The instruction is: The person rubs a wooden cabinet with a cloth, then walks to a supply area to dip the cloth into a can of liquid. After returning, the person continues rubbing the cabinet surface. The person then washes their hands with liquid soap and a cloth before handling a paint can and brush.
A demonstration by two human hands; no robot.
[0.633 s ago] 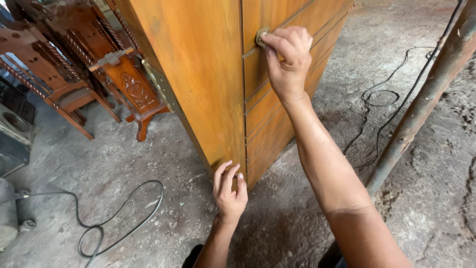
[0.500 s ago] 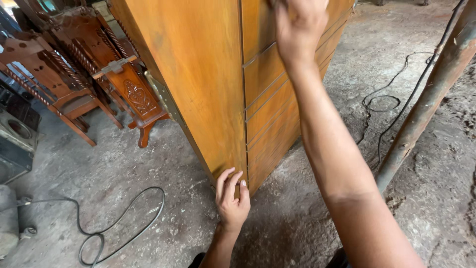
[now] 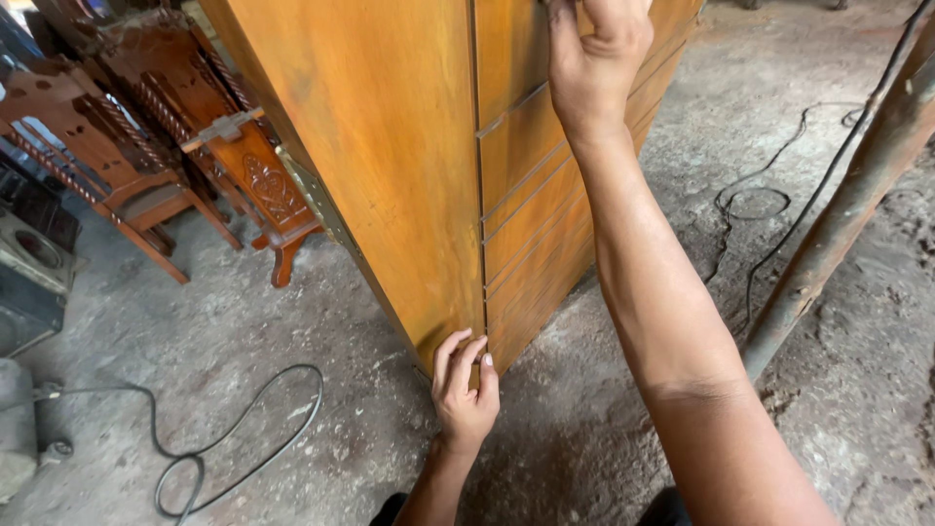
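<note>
With the left hand (image 3: 466,390) pressed open against the wooden cabinet's (image 3: 390,146) bottom corner on the concrete floor (image 3: 243,331), the right hand (image 3: 596,54), gripping its upper front, should pull steadily.

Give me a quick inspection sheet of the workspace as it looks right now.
Surface: rough grey concrete floor, dusty.
Job's things: orange-brown wooden cabinet standing upright, metal hinge on its side.
Clutter: carved wooden chairs at the back left; grey box at the left edge.
Grippers: left hand touches the cabinet's bottom corner; right hand grips its front high up.
Cables: black cable looped on the floor; thin wire at right.
Surroundings: rusty leaning pole.
</note>
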